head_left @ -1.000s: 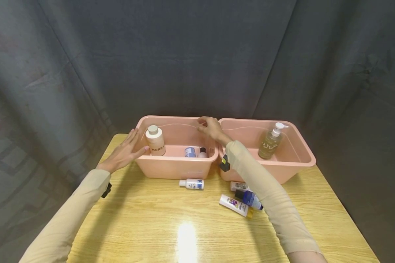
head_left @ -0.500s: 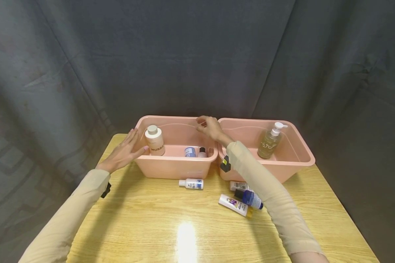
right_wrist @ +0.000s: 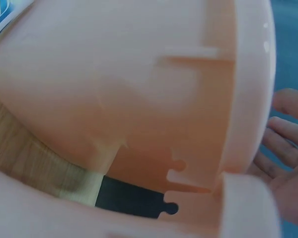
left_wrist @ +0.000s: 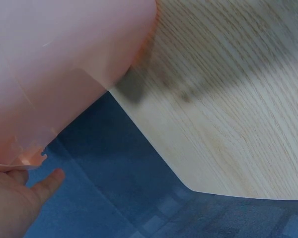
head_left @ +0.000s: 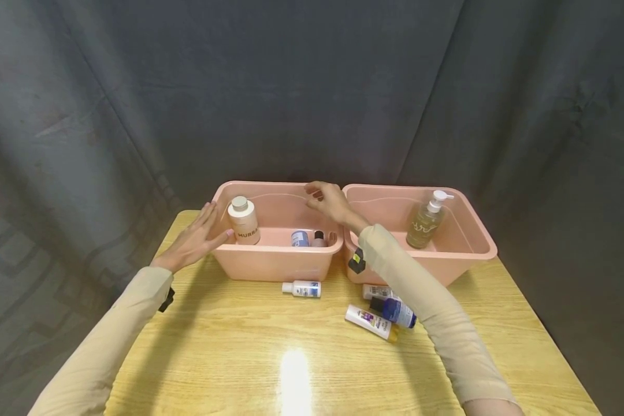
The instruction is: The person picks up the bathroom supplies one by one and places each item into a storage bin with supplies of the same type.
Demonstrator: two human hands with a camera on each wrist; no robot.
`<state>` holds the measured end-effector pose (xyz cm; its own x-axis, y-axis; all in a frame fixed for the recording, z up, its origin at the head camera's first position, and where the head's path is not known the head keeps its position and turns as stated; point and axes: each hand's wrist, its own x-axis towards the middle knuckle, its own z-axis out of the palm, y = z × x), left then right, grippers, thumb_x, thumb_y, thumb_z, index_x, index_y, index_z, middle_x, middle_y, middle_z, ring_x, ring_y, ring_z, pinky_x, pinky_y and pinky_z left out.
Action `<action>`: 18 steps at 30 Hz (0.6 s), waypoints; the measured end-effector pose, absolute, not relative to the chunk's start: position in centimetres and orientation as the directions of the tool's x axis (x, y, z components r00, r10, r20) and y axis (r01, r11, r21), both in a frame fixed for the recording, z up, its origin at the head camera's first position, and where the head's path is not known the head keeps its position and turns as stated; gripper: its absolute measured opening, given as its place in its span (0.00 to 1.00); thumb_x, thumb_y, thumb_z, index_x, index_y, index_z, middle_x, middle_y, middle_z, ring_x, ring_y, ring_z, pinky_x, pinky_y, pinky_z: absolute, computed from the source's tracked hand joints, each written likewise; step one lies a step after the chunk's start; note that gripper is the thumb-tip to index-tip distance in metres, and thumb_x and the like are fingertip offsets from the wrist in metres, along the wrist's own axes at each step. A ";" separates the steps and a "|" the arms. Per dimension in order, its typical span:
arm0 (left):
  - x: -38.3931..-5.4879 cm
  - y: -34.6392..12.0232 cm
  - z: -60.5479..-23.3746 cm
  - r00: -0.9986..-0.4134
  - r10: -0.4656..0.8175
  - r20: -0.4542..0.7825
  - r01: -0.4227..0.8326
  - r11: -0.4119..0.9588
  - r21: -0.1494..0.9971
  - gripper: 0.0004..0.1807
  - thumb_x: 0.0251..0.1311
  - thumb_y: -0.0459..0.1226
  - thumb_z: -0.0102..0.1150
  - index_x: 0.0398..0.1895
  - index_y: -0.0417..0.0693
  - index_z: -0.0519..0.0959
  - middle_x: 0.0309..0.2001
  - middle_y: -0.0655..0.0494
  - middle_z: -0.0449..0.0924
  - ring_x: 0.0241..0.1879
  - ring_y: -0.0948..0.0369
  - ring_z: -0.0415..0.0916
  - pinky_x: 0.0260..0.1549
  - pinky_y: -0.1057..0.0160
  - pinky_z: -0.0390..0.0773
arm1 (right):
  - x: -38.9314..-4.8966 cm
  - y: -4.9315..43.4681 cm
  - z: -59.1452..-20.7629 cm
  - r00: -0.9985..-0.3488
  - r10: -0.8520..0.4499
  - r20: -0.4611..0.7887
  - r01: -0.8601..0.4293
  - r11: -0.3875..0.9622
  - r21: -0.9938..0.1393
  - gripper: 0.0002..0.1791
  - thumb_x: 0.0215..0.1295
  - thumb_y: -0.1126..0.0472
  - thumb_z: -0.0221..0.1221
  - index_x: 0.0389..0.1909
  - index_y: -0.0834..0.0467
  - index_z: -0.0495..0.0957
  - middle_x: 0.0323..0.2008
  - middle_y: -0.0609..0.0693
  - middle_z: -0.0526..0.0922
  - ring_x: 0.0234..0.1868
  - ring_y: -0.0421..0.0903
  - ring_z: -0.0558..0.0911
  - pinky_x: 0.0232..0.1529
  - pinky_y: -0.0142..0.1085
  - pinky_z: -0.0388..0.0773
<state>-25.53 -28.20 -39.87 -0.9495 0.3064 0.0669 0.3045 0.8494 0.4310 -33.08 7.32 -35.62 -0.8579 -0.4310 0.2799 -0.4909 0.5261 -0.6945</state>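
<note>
My left hand [head_left: 191, 240] lies along the left end of the left pink bin [head_left: 270, 266], fingers straight and thumb at the front rim. The left wrist view shows the thumb and fingers [left_wrist: 48, 186] at the bin's rim. My right hand [head_left: 330, 203] is over that bin's right end, fingers loosely bent, nothing seen in them. In the right wrist view its fingers [right_wrist: 283, 146] are beside the rim. Inside stand a white "MURRA" bottle [head_left: 244, 222], a blue-labelled container [head_left: 300, 238] and a dark-capped small bottle [head_left: 319, 239].
A second pink bin [head_left: 455, 268] stands alongside, holding a pump bottle [head_left: 422, 228]. In front lie a small white bottle [head_left: 301, 289], a yellow-capped white tube [head_left: 368, 321], a blue bottle [head_left: 395, 312] and another white item [head_left: 373, 292]. Dark curtains [head_left: 291, 86] hang behind the wooden table [head_left: 229, 352].
My right hand has shifted very slightly left over the bin's end. The left hand keeps its place on the bin; the head view has tilted a little.
</note>
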 end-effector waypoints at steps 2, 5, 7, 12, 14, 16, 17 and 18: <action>-25.5 -28.2 -39.8 -0.950 0.304 0.070 0.304 0.850 0.431 0.50 0.69 0.62 0.43 0.79 0.42 0.38 0.79 0.49 0.28 0.77 0.53 0.26 0.67 0.33 0.45 | -32.9 7.2 -35.4 -0.853 -0.435 0.289 -0.499 0.519 -0.694 0.21 0.66 0.66 0.63 0.58 0.69 0.76 0.54 0.63 0.81 0.52 0.58 0.81 0.56 0.49 0.76; -25.5 -28.2 -39.8 -0.950 0.304 0.072 0.305 0.850 0.429 0.50 0.69 0.62 0.44 0.79 0.41 0.38 0.79 0.49 0.28 0.77 0.54 0.26 0.68 0.35 0.45 | -32.6 7.1 -35.3 -0.848 -0.438 0.297 -0.508 0.514 -0.691 0.20 0.66 0.66 0.63 0.57 0.68 0.77 0.53 0.62 0.81 0.52 0.58 0.81 0.55 0.49 0.77; -25.5 -28.2 -39.8 -0.949 0.306 0.072 0.306 0.850 0.429 0.50 0.69 0.62 0.44 0.79 0.41 0.38 0.79 0.49 0.28 0.77 0.54 0.26 0.68 0.35 0.45 | -32.4 7.0 -35.3 -0.846 -0.441 0.301 -0.512 0.507 -0.693 0.20 0.66 0.66 0.63 0.57 0.69 0.77 0.53 0.63 0.81 0.52 0.58 0.81 0.55 0.49 0.77; -25.4 -28.2 -39.8 -0.948 0.311 0.068 0.309 0.849 0.428 0.50 0.69 0.63 0.42 0.79 0.41 0.37 0.79 0.48 0.28 0.77 0.51 0.27 0.67 0.33 0.46 | -31.9 6.7 -35.1 -0.835 -0.453 0.312 -0.526 0.491 -0.694 0.20 0.65 0.67 0.63 0.57 0.70 0.77 0.53 0.64 0.81 0.53 0.59 0.80 0.56 0.48 0.76; -25.4 -28.2 -39.8 -0.949 0.310 0.067 0.308 0.850 0.427 0.50 0.69 0.63 0.42 0.79 0.41 0.37 0.79 0.48 0.28 0.77 0.51 0.27 0.66 0.32 0.47 | -31.7 6.6 -35.0 -0.827 -0.459 0.324 -0.539 0.487 -0.687 0.20 0.65 0.67 0.63 0.57 0.70 0.77 0.53 0.64 0.81 0.53 0.59 0.81 0.55 0.47 0.77; -25.4 -28.2 -39.8 -0.949 0.309 0.067 0.307 0.851 0.425 0.50 0.69 0.63 0.42 0.79 0.41 0.37 0.79 0.47 0.28 0.77 0.51 0.27 0.67 0.32 0.47 | -31.4 6.4 -34.9 -0.819 -0.465 0.336 -0.552 0.478 -0.683 0.20 0.65 0.68 0.63 0.56 0.70 0.77 0.53 0.64 0.81 0.52 0.58 0.81 0.55 0.47 0.77; -25.4 -28.2 -39.8 -0.949 0.308 0.068 0.307 0.852 0.425 0.50 0.70 0.63 0.42 0.79 0.41 0.37 0.79 0.47 0.29 0.77 0.51 0.27 0.67 0.33 0.47 | -31.3 6.4 -34.9 -0.815 -0.469 0.341 -0.557 0.472 -0.683 0.20 0.65 0.68 0.63 0.56 0.71 0.77 0.53 0.64 0.81 0.52 0.59 0.81 0.55 0.46 0.77; -25.4 -28.3 -39.8 -0.949 0.307 0.069 0.306 0.852 0.425 0.50 0.69 0.63 0.42 0.79 0.41 0.37 0.79 0.47 0.29 0.77 0.51 0.27 0.67 0.33 0.47 | -31.2 6.3 -34.8 -0.812 -0.472 0.343 -0.560 0.467 -0.685 0.20 0.64 0.69 0.63 0.56 0.71 0.77 0.53 0.64 0.81 0.52 0.58 0.81 0.55 0.46 0.77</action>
